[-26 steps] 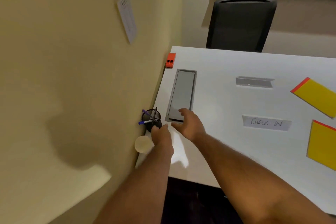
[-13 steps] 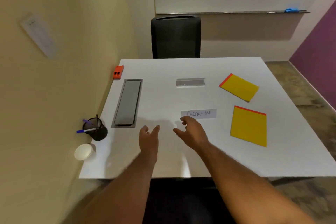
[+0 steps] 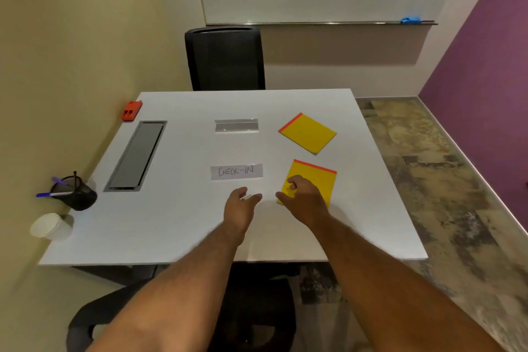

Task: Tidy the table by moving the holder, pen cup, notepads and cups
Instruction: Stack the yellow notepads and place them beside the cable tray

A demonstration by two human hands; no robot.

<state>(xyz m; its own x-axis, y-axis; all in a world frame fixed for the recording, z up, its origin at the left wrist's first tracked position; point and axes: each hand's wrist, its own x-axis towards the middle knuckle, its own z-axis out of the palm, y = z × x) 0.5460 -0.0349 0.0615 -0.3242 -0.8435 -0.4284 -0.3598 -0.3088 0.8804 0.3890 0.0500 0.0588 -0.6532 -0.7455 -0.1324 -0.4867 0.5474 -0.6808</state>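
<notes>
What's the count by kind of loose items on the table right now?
Yellow notepads: 2 (far one, near one under the right hand)
Paper cup: 1
Black pen cup: 1
Clear holder: 1
CHECK-IN card: 1
Orange block: 1
Total: 7
Left hand holds nothing.

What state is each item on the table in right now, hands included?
Left hand: open, empty, over bare table.
Right hand: fingers curled, empty, over the near notepad's corner.
Near yellow notepad: flat, closed.
Far yellow notepad: flat, closed, angled.
CHECK-IN card: flat, out of its holder.
Clear sign holder: empty.
Black pen cup: tilted, pens inside.
White paper cup: on its side.
Cable hatch: lid shut.
</notes>
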